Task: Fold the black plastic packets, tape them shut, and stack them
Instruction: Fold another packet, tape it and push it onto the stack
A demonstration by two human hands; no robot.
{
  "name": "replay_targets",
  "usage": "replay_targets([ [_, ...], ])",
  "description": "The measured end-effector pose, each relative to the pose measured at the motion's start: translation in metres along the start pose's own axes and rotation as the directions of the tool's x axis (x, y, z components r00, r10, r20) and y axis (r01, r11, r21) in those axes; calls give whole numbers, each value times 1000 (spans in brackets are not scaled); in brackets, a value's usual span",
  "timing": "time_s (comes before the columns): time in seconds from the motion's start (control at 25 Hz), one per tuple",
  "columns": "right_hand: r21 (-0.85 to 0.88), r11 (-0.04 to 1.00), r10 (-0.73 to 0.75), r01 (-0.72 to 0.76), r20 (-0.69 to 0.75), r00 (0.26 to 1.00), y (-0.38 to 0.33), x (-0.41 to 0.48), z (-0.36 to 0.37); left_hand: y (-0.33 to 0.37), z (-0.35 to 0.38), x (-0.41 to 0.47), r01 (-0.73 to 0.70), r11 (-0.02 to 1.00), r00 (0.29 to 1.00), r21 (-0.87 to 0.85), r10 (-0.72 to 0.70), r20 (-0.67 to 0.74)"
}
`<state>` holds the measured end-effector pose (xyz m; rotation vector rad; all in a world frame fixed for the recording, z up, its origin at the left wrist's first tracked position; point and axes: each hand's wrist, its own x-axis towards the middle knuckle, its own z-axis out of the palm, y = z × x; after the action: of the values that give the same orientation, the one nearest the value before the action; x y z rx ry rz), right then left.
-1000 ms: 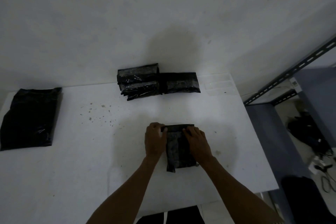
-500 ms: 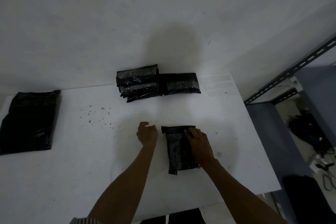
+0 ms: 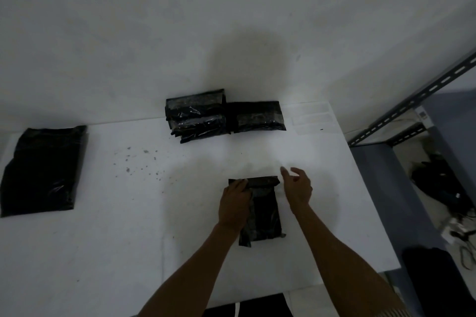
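Packet [image 3: 260, 211] lies near-centre on table [image 3: 128, 213], prob. thin, light, slick & springy, so fold needs pinning at far edge, where left hand [image 3: 233, 202] presses w/ flat fingers; right hand [image 3: 296, 185] hovers just right, fingers loose, holding nothing.

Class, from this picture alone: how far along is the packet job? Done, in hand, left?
Done: finished packets stacked by the wall. In hand: the left hand presses a folded packet; the right hand hovers open beside it. Left: taping and stacking it, then the unfolded pile at left.
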<state>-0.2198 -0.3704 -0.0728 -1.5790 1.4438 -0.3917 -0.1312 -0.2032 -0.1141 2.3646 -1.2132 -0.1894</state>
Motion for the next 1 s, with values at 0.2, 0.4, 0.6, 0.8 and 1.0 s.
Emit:
replay_targets([
  [0.2,10,954,287,-299,248,925,3,41,20,2,-6,-2,-56,998,998,6,56,-26],
  [0.4,36,995,95,-97,39,995,-8,8,19,2,-7,-3,-62,997,998,-35,61,-26],
  [0.6,-418,392,-791,820,303,532,40,-13,7,-3,-8,-7,-100,993,992,-66,95,-79],
  [0.8,-522,134,-656,842,590,471,53,-22,-2,-6,-10,-10,-162,984,983,-74,155,-94],
  [1.0,-574,156,-565,804,616,550,48,-30,3,-6,-12,-9,-59,979,990,-194,32,-139],
])
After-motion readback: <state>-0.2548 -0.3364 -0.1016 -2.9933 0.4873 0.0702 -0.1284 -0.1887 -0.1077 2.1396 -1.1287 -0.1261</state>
